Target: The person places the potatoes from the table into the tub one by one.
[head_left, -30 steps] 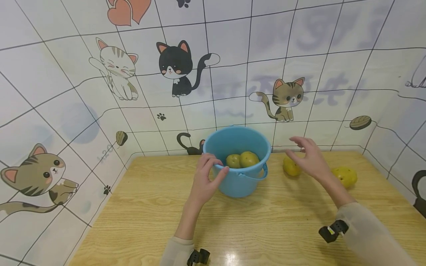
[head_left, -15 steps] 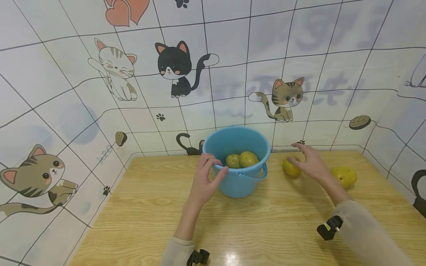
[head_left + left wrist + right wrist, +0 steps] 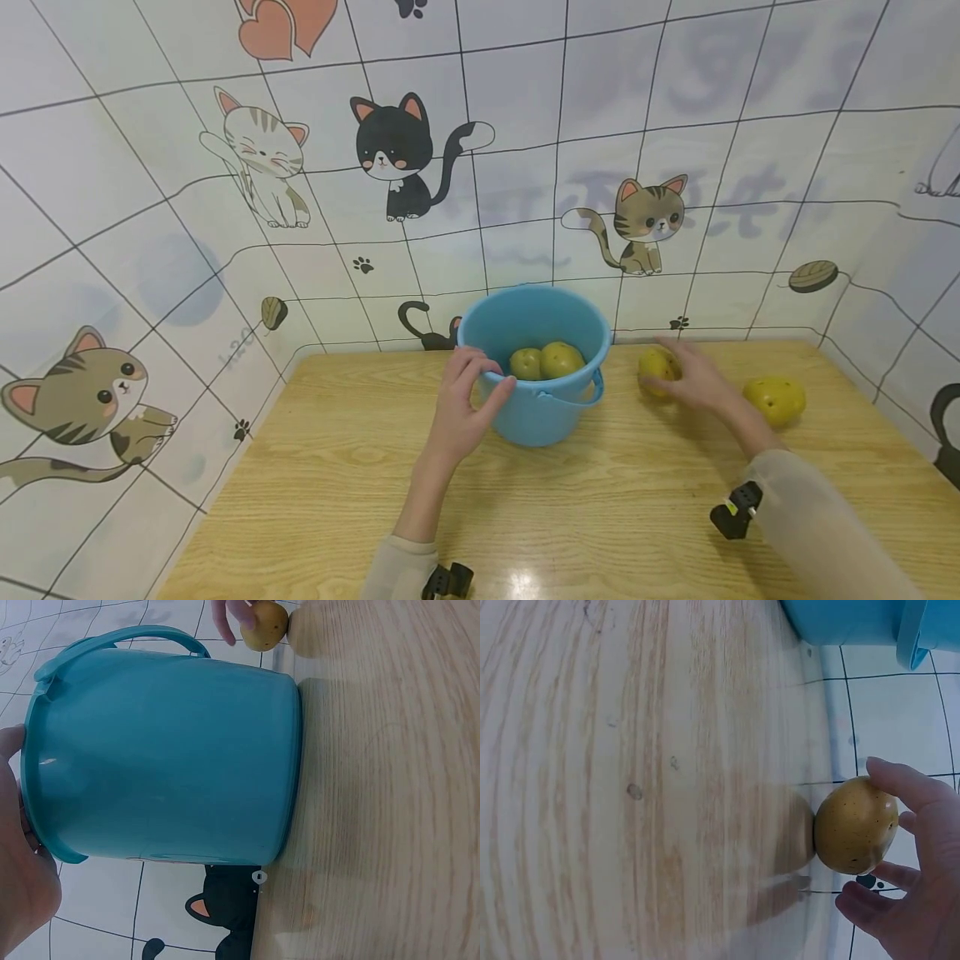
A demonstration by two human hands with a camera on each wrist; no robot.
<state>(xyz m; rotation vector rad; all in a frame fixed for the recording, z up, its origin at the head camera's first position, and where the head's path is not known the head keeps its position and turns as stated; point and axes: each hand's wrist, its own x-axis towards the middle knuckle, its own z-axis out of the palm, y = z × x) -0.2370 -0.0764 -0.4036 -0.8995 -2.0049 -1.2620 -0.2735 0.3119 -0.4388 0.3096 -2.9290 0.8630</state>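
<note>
Head view: the left hand (image 3: 459,408) grips the rim of a blue bucket (image 3: 536,408) holding 2 potatoes, while the right hand (image 3: 693,379) curls its fingers around a yellow potato (image 3: 654,367) on the wooden table (image 3: 315,500).

Your wooden table (image 3: 375,467) carries blue bucket (image 3: 536,417) at centre-12 o'clock; near potato (image 3: 654,368) at 1 o'clock, far potato (image 3: 776,400) at 2 o'clock.

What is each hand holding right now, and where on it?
The left hand grips the blue bucket at its rim. The right hand curls its fingers around the side of a potato still on the table.
</note>
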